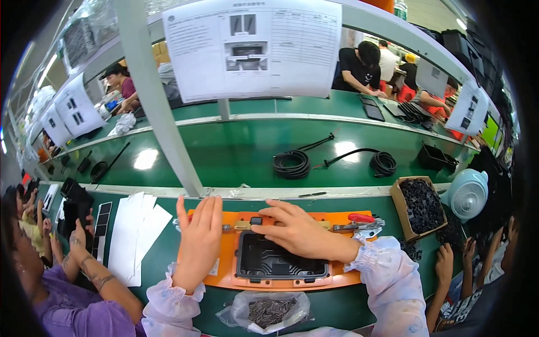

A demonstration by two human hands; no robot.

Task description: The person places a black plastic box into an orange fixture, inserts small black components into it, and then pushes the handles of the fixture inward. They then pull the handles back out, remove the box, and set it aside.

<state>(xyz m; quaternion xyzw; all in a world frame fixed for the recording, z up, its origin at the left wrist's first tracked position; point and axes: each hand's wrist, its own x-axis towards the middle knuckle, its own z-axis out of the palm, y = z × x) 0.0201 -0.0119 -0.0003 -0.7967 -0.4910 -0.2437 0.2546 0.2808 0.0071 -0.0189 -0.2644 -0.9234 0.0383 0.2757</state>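
Observation:
An orange fixture board (224, 269) lies in front of me, bearing a black rectangular housing (283, 275) with its hollow side up. My left hand (201, 238) is over the board's left part, fingers stretched out and holding nothing. From the right, my right hand (300, 233) reaches across the housing's upper edge. Its fingertips are at a small black block (256, 221), one finger above it and others below, closed about it. A brass-coloured clamp piece (242, 225) is beside the block. A red-handled toggle clamp (360, 218) is at the board's right end.
A clear bag of small metal pins (269, 312) lies nearest me. White papers (132, 238) are at left; a carton of black parts (421, 205) and a fan (467, 194) stand right. Coiled black cables (292, 164) lie beyond the rail. Co-workers sit on both sides.

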